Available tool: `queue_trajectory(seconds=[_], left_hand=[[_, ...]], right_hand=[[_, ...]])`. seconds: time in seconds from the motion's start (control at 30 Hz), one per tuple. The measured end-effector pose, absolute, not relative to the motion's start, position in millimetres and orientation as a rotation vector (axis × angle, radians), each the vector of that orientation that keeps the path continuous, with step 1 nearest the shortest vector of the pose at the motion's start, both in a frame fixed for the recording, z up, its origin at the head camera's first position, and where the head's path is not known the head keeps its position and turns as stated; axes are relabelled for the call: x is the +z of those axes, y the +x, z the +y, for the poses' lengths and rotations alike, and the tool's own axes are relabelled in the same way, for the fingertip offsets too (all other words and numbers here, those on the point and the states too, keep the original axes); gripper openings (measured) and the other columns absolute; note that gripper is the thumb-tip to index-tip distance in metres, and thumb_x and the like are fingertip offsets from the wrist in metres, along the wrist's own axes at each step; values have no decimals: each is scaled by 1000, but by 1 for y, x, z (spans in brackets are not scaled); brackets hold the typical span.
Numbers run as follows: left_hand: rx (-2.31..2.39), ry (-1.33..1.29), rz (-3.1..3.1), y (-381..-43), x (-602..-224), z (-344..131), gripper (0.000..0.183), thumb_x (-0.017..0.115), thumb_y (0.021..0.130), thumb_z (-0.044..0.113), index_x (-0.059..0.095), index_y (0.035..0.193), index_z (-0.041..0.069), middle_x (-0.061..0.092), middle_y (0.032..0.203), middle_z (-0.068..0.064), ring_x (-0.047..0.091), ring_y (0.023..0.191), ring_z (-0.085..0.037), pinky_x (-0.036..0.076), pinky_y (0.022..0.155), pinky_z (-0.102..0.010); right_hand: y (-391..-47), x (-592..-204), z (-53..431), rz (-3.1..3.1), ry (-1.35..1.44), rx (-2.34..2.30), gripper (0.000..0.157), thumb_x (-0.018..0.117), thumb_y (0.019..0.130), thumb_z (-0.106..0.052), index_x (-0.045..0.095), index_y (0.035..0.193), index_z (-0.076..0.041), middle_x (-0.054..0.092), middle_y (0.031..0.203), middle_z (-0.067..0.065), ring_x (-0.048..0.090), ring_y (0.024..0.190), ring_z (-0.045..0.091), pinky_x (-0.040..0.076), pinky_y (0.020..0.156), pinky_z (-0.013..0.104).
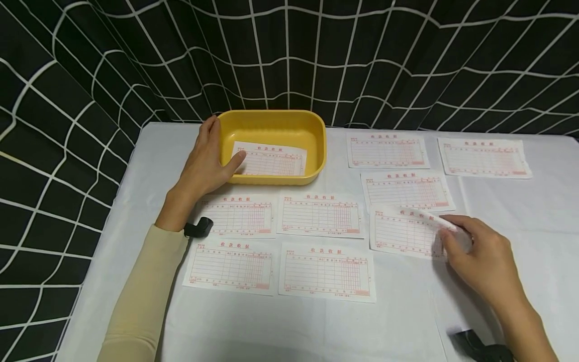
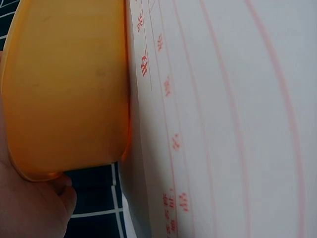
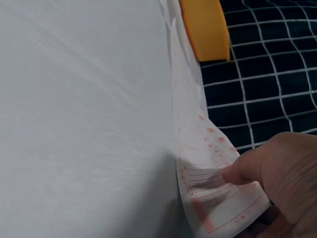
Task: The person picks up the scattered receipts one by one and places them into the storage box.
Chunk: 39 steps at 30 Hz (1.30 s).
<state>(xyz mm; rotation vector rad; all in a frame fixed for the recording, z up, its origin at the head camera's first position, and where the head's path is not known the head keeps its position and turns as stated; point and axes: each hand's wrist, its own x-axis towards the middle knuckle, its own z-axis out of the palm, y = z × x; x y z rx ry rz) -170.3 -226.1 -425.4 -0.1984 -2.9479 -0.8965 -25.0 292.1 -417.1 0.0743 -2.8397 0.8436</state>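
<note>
My left hand [image 1: 201, 163] grips the left end of a yellow plastic basin [image 1: 318, 151], thumb over the inner wall and fingers outside. Inside the basin lies a white receipt slip with red print [image 1: 276, 160]. At the right, my right hand [image 1: 490, 256] pinches the right end of another receipt slip [image 1: 400, 234], its upper edge curled up and its left part low over the table. In the right wrist view the thumb presses on the printed face of this bent slip [image 3: 210, 163]. Its other fingers are mostly hidden behind the paper.
Four-cornered groups of similar slips lie on the white tablecloth [image 1: 253, 327]: several below the basin, such as one slip [image 1: 327, 271], and several at the back right, such as another slip [image 1: 484, 158]. A black cloth with a white grid [image 1: 344, 60] stands behind and at the left.
</note>
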Motion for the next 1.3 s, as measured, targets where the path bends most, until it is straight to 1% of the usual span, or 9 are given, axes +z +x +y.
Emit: queue_trajectory(seconds=[0.1,0.17,0.4,0.57,0.7,0.87,1.0,1.13,1.3], left_hand=[[-892,-200,-2948,-170,-425,-226,101,62,97,53,11,170,6,11,178,-14,32,157,-37,30,130,-55],[-894,-197,-2949,-170,-425,-226,102,62,97,53,11,170,6,11,178,-14,33,157,-37,30,130,-55],[-886,-192,-2945,-170,-425,-225,102,63,96,53,12,171,6,12,177,-14,34,156,-37,31,130,-55],[-884,-200,-2941,-169,-425,-224,102,64,96,53,12,170,6,13,177,-14,34,156,-37,31,130,-54],[-882,-199,-2947,-170,-425,-224,102,63,96,54,11,170,6,12,178,-14,33,157,-37,30,130,-54],[-873,-202,-2948,-170,-425,-224,103,62,96,54,11,170,6,11,178,-14,32,157,-37,30,131,-54],[-872,-206,-2947,-170,-425,-224,102,62,97,54,11,170,6,11,178,-14,33,157,-37,30,130,-54],[-875,-200,-2947,-169,-425,-225,102,63,96,53,11,170,6,11,178,-14,32,157,-37,30,131,-54],[-883,-196,-2947,-170,-426,-225,102,63,96,53,11,170,6,11,178,-13,33,157,-37,30,131,-55]], right_hand=[[-28,-414,293,-2834,89,840,27,77,90,-6,76,117,-2,73,90,21,44,63,-2,32,55,16],[-31,-412,293,-2836,94,836,26,79,89,-6,76,114,-1,65,74,15,33,55,0,27,47,22],[-40,-404,292,-2824,75,940,20,85,85,-3,78,103,-3,41,55,-6,33,50,0,26,45,24],[-47,-396,293,-2817,-5,1083,16,87,85,-7,78,98,-7,35,52,-10,31,48,4,25,46,29],[-52,-387,294,-2815,-125,1217,12,88,87,-13,79,93,-19,34,51,-13,30,45,5,26,46,33],[-57,-377,296,-2791,-212,1335,19,87,87,-15,77,89,-31,52,54,-24,42,47,-4,30,43,29],[-63,-369,294,-2744,-238,1407,21,87,87,-12,75,88,-29,70,66,-26,57,57,-10,40,46,19],[-72,-360,289,-2657,-210,1526,26,84,87,-4,78,93,-28,74,79,-26,69,71,-12,51,61,7],[-84,-350,278,-2564,-162,1625,24,82,88,0,84,96,-23,76,86,-25,71,78,-11,54,70,6]])
